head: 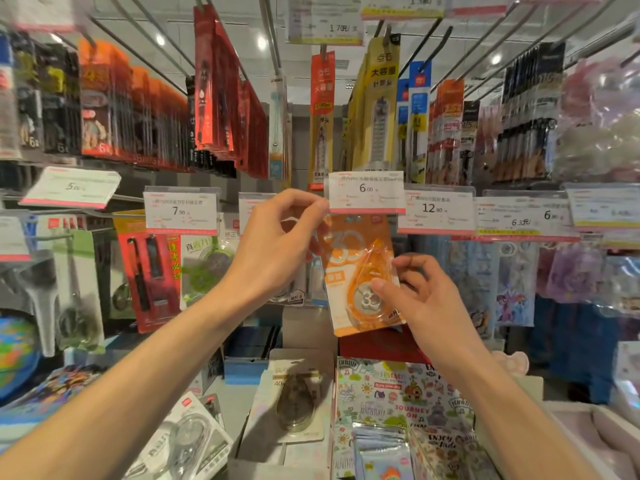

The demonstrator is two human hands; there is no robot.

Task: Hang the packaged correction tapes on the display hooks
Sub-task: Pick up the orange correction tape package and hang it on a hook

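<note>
Green pack (pixel 204 268): a green correction tape in its packet hangs at the left, below the 7.90 price tag (pixel 181 211).
Left hand (pixel 277 247): raised to the hook row, fingers curled, thumb and forefinger pinching the top left corner of the orange pack just under the 6.00 price tag (pixel 367 192).
Orange correction tape pack (pixel 360 271): held upright between both hands in front of the display, its top edge tucked behind the 6.00 tag; whether its hole is on the hook cannot be told.
Right hand (pixel 422 299): lower and to the right, thumb pressed on the clear blister over the tape wheel, fingers curled behind the pack's right edge, gripping it.
Shelf below: a dark correction tape pack (pixel 294 400) lies flat on the shelf, beside a cartoon-printed box (pixel 398 386).
Right side: 12.90 price tag (pixel 436 209) just beside the 6.00 one.
</note>
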